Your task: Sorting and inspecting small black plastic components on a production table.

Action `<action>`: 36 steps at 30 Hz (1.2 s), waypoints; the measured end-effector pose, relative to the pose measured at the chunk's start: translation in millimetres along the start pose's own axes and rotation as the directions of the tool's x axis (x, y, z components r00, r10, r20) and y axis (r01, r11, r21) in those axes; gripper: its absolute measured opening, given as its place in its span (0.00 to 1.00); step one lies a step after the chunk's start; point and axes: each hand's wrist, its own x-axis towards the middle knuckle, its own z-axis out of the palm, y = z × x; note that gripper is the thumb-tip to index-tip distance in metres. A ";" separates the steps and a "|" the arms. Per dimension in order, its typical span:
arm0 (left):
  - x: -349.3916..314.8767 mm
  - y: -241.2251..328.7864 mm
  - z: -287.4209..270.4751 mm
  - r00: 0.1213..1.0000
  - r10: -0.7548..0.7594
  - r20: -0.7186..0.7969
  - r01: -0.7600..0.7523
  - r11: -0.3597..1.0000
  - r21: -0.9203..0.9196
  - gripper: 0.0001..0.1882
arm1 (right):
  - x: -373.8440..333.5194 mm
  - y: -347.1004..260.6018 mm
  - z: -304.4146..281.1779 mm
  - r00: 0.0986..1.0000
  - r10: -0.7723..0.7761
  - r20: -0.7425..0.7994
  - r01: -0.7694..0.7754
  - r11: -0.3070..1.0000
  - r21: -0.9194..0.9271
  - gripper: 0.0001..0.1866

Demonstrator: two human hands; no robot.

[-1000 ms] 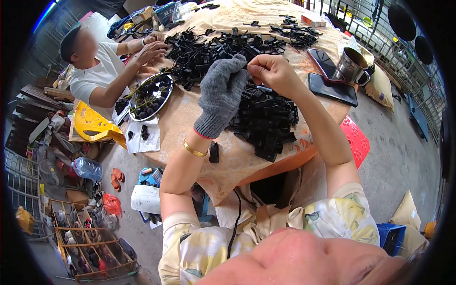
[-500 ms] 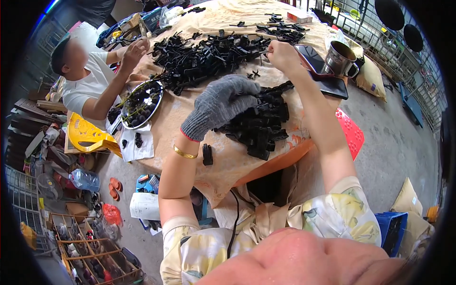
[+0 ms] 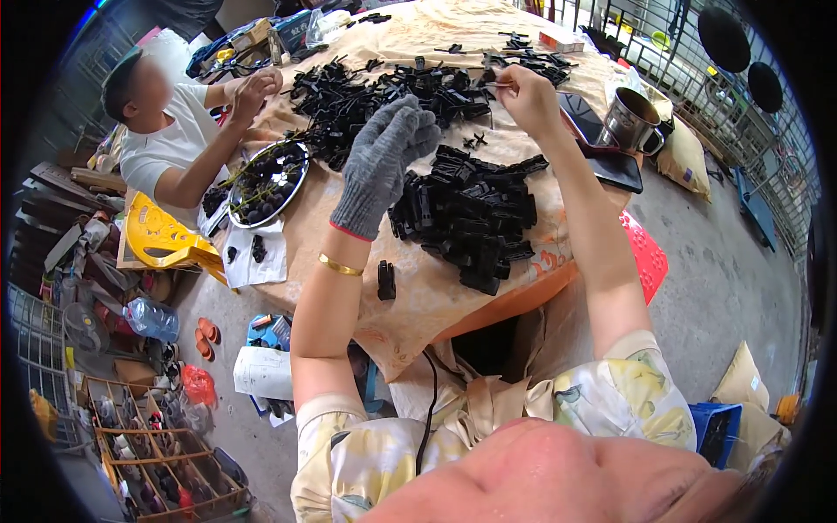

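Note:
My left hand (image 3: 388, 161), in a grey knitted glove, is over the near edge of a large heap of small black plastic parts (image 3: 340, 118). Its fingers are stretched forward, and no part shows in them. At the heap's right side my bare right hand (image 3: 527, 100) pinches a thin pale stick-like tool (image 3: 499, 84), whose tip lies close to black pieces. Between my forearms lies a nearer pile of black clips (image 3: 466, 218), stacked more tightly. One single black clip (image 3: 386, 280) stands apart beside my left forearm.
A metal mug (image 3: 629, 120) and dark phones (image 3: 610, 170) are by my right forearm. A co-worker (image 3: 166, 131) sits at the left, hands raised, near a silver plate of grapes (image 3: 301, 183) and a yellow stool (image 3: 161, 235). A red stool (image 3: 643, 253) stands right of the table.
My left hand has moved from above the nearer pile forward and left to the large heap, its fingers straightening. My right hand has shifted slightly, still pinching the thin tool.

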 end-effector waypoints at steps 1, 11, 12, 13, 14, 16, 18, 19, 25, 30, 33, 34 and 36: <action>1.4 0.2 -0.6 1.000 0.004 -0.006 -0.004 1.000 0.000 0.14 | -2.6 -9.2 -1.6 0.989 -0.104 -0.101 0.127 0.958 0.256 0.03; -3.0 13.9 -7.6 0.912 -0.272 0.306 0.327 0.934 -0.144 0.18 | -32.2 -81.1 -14.5 0.727 -0.674 -0.133 0.686 0.704 0.182 0.07; -4.2 15.6 -3.0 0.911 -0.273 0.308 0.329 0.933 -0.147 0.18 | -34.2 -80.6 -14.5 0.726 -0.681 -0.101 0.687 0.710 0.153 0.07; -6.7 19.2 1.0 0.942 -0.228 0.247 0.253 0.965 -0.072 0.17 | -35.1 -81.7 -13.9 0.724 -0.686 -0.072 0.689 0.713 0.127 0.07; -8.3 20.9 3.6 0.966 -0.176 0.190 0.178 0.984 0.009 0.17 | -34.9 -81.9 -12.8 0.725 -0.685 -0.073 0.688 0.714 0.127 0.07; -10.5 20.6 6.3 0.978 -0.145 0.148 0.140 0.989 0.045 0.18 | -34.1 -81.4 -10.5 0.702 -0.709 -0.068 0.712 0.698 0.077 0.08; -10.0 18.0 4.3 0.988 -0.111 0.105 0.103 0.991 0.082 0.19 | -32.1 -79.4 -11.4 0.740 -0.667 -0.085 0.672 0.727 0.141 0.07; -7.5 15.5 2.6 0.992 -0.036 0.121 0.020 0.992 0.126 0.19 | -30.6 -77.4 -12.7 0.776 -0.623 -0.098 0.629 0.751 0.201 0.06; -9.3 1.8 12.0 0.971 0.224 0.084 -0.239 0.901 0.363 0.15 | -27.9 -82.8 -19.5 0.939 0.003 0.345 -0.218 0.780 0.587 0.08; -4.9 -11.7 8.9 0.923 0.374 0.093 -0.351 0.716 0.604 0.14 | -30.3 -81.1 -9.8 0.925 -0.042 0.379 -0.268 0.634 0.725 0.08; -2.7 -14.0 8.9 0.845 0.504 0.181 -0.470 0.535 0.703 0.12 | -31.6 -78.1 -4.3 0.942 -0.133 0.307 -0.142 0.673 0.726 0.07; -3.1 -13.6 9.3 0.825 0.527 0.204 -0.495 0.499 0.711 0.12 | -32.5 -81.4 -5.2 0.944 -0.113 0.310 -0.149 0.693 0.706 0.07; -5.0 -12.4 11.0 0.805 0.547 0.229 -0.519 0.463 0.719 0.12 | -33.2 -84.2 -8.1 0.946 -0.093 0.312 -0.156 0.711 0.685 0.07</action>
